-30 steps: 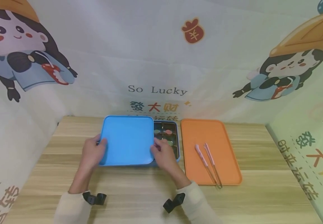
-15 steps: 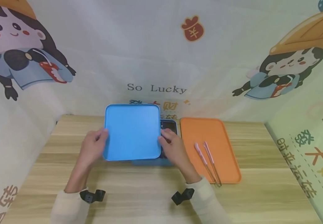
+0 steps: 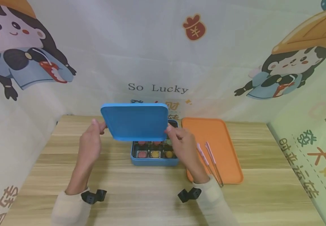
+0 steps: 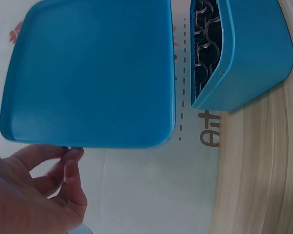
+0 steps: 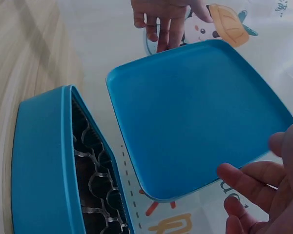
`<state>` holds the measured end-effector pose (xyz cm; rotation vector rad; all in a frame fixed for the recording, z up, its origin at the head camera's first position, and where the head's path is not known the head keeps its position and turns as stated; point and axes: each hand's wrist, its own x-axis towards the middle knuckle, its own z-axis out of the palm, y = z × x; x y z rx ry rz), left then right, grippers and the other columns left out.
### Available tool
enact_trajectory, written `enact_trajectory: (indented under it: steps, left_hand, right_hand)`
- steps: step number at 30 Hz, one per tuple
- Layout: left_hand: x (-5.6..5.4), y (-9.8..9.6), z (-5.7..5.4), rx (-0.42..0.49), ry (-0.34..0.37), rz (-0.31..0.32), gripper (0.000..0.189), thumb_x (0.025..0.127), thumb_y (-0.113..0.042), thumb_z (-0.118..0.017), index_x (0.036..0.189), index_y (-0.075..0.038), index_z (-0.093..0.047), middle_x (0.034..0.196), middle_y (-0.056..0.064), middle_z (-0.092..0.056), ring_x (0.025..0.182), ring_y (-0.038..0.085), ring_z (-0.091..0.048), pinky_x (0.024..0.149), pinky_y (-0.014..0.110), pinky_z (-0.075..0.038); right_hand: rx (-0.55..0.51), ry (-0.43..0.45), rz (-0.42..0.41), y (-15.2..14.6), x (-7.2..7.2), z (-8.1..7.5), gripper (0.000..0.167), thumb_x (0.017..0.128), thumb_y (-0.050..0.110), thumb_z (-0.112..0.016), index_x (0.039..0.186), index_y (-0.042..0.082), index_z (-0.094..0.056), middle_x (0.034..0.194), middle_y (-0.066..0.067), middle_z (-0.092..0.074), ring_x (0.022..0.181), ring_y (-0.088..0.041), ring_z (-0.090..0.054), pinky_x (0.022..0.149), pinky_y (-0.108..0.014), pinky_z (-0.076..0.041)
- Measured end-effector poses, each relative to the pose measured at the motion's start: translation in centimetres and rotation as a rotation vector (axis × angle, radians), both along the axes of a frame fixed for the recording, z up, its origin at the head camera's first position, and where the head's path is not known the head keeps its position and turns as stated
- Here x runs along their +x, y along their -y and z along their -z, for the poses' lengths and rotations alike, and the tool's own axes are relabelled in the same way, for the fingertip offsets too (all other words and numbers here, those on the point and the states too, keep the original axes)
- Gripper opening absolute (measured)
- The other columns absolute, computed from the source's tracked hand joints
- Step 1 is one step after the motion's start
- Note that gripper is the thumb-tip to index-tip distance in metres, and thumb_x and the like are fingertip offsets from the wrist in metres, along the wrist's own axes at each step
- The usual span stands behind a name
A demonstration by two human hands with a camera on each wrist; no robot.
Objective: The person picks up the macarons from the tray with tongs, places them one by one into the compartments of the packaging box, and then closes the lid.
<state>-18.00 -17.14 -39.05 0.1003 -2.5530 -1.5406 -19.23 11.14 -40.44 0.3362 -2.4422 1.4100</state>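
A blue rectangular lid (image 3: 137, 122) is held up, tilted steeply, over a blue box (image 3: 154, 162). My left hand (image 3: 90, 142) holds its left edge with the fingertips; in the left wrist view the thumb and fingers (image 4: 68, 168) meet at the rim. At the right edge, my right hand (image 3: 186, 147) pinches the lid between thumb and fingers. Inside the box, a dark divided insert holds small round pink and yellow pieces (image 3: 155, 154). The lid hides the back of the box in the head view.
An orange tray (image 3: 225, 144) lies right of the box, with pink-handled tongs (image 3: 211, 157) resting on it and reaching past its front edge. Under everything is a wooden table (image 3: 140, 194). A printed cloth (image 3: 109, 62) stands close behind.
Both hands have raised the lid and moved it slightly right, then swung its face from flat to steeply tilted. The front compartments of the box have come into view.
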Motion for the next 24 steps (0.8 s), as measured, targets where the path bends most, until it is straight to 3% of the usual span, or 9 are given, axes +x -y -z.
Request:
enact_trajectory:
  steps: [2, 5, 8, 14, 17, 22, 24]
  left_hand:
    - [0.1, 0.0, 0.0, 0.000, -0.049, 0.007, 0.079, 0.106, -0.051, -0.007, 0.135, 0.001, -0.059, 0.137, 0.021, -0.059, 0.116, 0.036, -0.052, 0.096, 0.051, -0.039]
    - [0.1, -0.1, 0.1, 0.040, -0.071, 0.018, 0.079, 0.107, -0.047, -0.007, 0.129, 0.005, -0.063, 0.133, 0.022, -0.061, 0.114, 0.032, -0.054, 0.090, 0.042, -0.041]
    - [0.1, -0.4, 0.1, 0.069, -0.063, 0.033, 0.079, 0.107, -0.048, -0.008, 0.129, 0.005, -0.062, 0.133, 0.022, -0.061, 0.117, 0.033, -0.055, 0.090, 0.040, -0.041]
    - [-0.1, -1.0, 0.9, 0.036, -0.071, 0.097, 0.076, 0.107, -0.052, -0.016, 0.133, 0.005, -0.059, 0.136, 0.022, -0.059, 0.128, 0.039, -0.051, 0.105, 0.052, -0.039]
    - [-0.1, -1.2, 1.5, 0.036, -0.089, 0.131, 0.073, 0.107, -0.050, -0.021, 0.134, 0.008, -0.056, 0.137, 0.025, -0.057, 0.131, 0.040, -0.049, 0.112, 0.056, -0.033]
    - [-0.2, -1.5, 2.2, 0.049, -0.135, 0.170, 0.061, 0.109, -0.040, -0.028, 0.135, 0.009, -0.055, 0.139, 0.025, -0.056, 0.133, 0.040, -0.047, 0.113, 0.056, -0.033]
    - [-0.2, -1.6, 2.3, 0.049, -0.139, 0.188, 0.058, 0.109, -0.037, -0.030, 0.135, 0.009, -0.055, 0.139, 0.025, -0.055, 0.133, 0.039, -0.046, 0.113, 0.055, -0.034]
  right_hand:
    - [-0.011, 0.022, 0.024, -0.2, 0.0, -0.4, 0.056, 0.104, 0.034, -0.049, 0.058, 0.006, -0.064, 0.092, -0.008, -0.076, 0.077, -0.021, -0.060, 0.060, -0.032, -0.042]
    - [-0.037, 0.082, 0.083, -0.6, 0.0, -0.6, 0.054, 0.106, 0.039, -0.042, 0.087, 0.004, -0.079, 0.111, -0.010, -0.073, 0.107, -0.026, -0.063, 0.083, -0.043, -0.051]
    - [-0.067, 0.143, 0.112, -1.0, 0.1, -0.8, 0.055, 0.107, 0.040, -0.037, 0.113, 0.000, -0.074, 0.118, -0.016, -0.070, 0.116, -0.031, -0.060, 0.097, -0.050, -0.047]
    - [-0.154, 0.237, 0.123, -1.9, -0.2, -0.9, 0.061, 0.103, 0.049, -0.044, 0.105, -0.002, -0.076, 0.113, -0.016, -0.073, 0.117, -0.030, -0.064, 0.108, -0.048, -0.043]
    - [-0.219, 0.294, 0.104, -2.3, -0.4, -0.7, 0.066, 0.103, 0.054, -0.040, 0.104, -0.002, -0.076, 0.109, -0.015, -0.074, 0.120, -0.029, -0.063, 0.114, -0.049, -0.036]
    - [-0.316, 0.346, 0.068, -2.6, -0.7, -0.5, 0.064, 0.105, 0.051, -0.039, 0.101, -0.001, -0.077, 0.103, -0.016, -0.075, 0.121, -0.028, -0.063, 0.116, -0.054, -0.026]
    - [-0.331, 0.364, 0.061, -2.8, -0.8, -0.5, 0.062, 0.104, 0.050, -0.040, 0.101, 0.001, -0.078, 0.104, -0.015, -0.075, 0.122, -0.025, -0.062, 0.114, -0.054, -0.029]
